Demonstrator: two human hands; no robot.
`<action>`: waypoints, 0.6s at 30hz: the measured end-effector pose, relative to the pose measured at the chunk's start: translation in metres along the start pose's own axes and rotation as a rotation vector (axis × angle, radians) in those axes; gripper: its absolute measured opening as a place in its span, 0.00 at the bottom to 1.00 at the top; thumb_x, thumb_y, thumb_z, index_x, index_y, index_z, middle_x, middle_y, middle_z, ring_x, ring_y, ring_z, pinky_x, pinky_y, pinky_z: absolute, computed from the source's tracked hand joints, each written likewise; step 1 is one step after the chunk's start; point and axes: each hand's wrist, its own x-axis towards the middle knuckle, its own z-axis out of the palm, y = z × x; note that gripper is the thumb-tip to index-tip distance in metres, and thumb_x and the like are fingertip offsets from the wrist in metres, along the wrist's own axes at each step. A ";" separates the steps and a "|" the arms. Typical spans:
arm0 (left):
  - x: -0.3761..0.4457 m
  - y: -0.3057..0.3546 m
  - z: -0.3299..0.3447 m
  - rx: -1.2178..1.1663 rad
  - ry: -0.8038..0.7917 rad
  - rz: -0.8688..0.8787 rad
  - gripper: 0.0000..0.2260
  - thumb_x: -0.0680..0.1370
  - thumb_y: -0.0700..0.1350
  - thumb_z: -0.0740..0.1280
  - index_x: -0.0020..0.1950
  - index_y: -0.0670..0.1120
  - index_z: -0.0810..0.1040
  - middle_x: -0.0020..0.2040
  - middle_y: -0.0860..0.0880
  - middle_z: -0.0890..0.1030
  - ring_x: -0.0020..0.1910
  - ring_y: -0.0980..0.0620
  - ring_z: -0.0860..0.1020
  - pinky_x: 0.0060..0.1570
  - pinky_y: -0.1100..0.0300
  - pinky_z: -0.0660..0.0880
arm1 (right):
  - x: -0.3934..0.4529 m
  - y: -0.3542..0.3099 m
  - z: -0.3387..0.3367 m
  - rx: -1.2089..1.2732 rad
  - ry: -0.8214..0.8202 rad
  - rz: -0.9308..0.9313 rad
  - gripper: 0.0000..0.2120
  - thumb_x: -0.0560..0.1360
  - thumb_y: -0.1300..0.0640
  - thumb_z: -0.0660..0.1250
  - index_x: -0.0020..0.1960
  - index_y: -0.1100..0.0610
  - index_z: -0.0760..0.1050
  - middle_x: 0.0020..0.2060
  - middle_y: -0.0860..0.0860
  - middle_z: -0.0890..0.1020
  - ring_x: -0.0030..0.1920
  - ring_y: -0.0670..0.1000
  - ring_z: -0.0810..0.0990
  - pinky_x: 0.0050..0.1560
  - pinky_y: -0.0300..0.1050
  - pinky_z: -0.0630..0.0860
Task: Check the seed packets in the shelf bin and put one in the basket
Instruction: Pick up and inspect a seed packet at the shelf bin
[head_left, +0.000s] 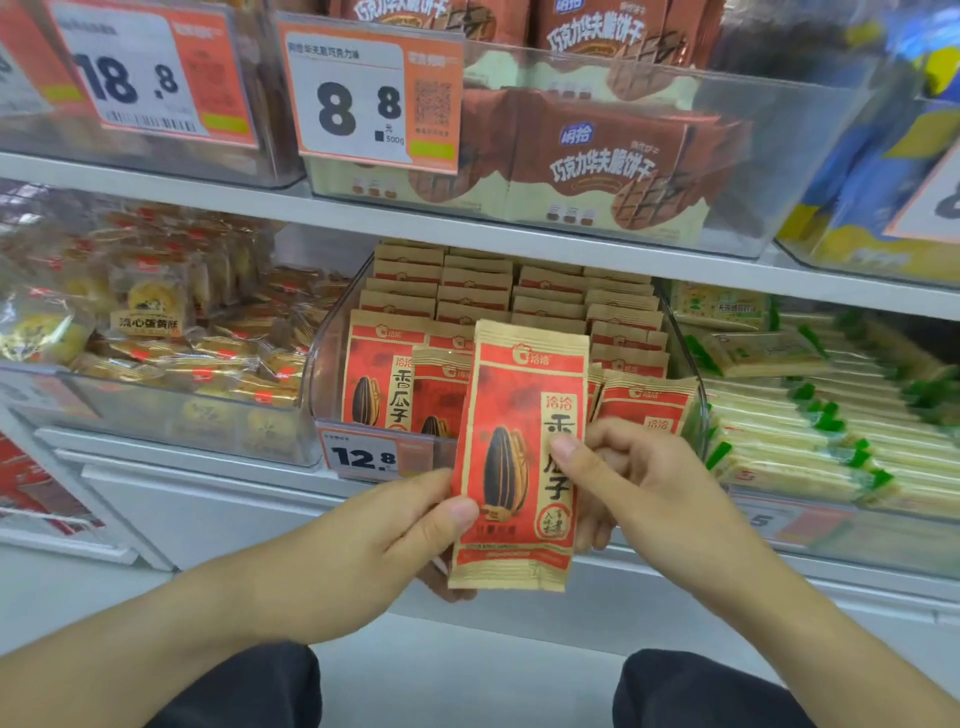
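Observation:
A red and tan sunflower seed packet is held upright in front of the shelf, its printed face toward me. My left hand pinches its lower left edge between thumb and fingers. At the right edge, my right hand grips the packet with the thumb on its front. Behind it stands a clear shelf bin filled with several rows of the same seed packets. No basket is in view.
A price tag reading 12.8 hangs on the bin's front. Clear bins of wrapped pastries sit at the left and green-trimmed packs at the right. The shelf above carries chocolate wafer bags. My knees show at the bottom.

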 end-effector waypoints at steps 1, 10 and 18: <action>0.002 -0.001 0.000 -0.087 0.032 -0.013 0.16 0.83 0.50 0.56 0.66 0.46 0.75 0.57 0.48 0.85 0.54 0.50 0.84 0.55 0.54 0.81 | 0.000 0.000 -0.001 -0.004 -0.006 0.006 0.25 0.71 0.41 0.68 0.51 0.64 0.76 0.35 0.58 0.86 0.30 0.53 0.83 0.33 0.42 0.80; 0.014 -0.008 0.005 -0.415 0.271 -0.092 0.23 0.77 0.57 0.59 0.58 0.41 0.81 0.51 0.40 0.86 0.47 0.44 0.84 0.48 0.53 0.80 | -0.009 0.003 0.002 -0.090 -0.112 -0.125 0.16 0.69 0.35 0.70 0.52 0.42 0.81 0.45 0.49 0.87 0.41 0.53 0.86 0.44 0.52 0.84; 0.017 -0.015 0.007 -0.227 0.375 -0.069 0.13 0.79 0.51 0.60 0.60 0.49 0.78 0.48 0.49 0.87 0.48 0.52 0.85 0.53 0.47 0.82 | -0.001 -0.018 -0.009 -0.027 -0.120 -0.148 0.09 0.75 0.52 0.70 0.53 0.53 0.81 0.44 0.50 0.88 0.40 0.53 0.88 0.40 0.50 0.85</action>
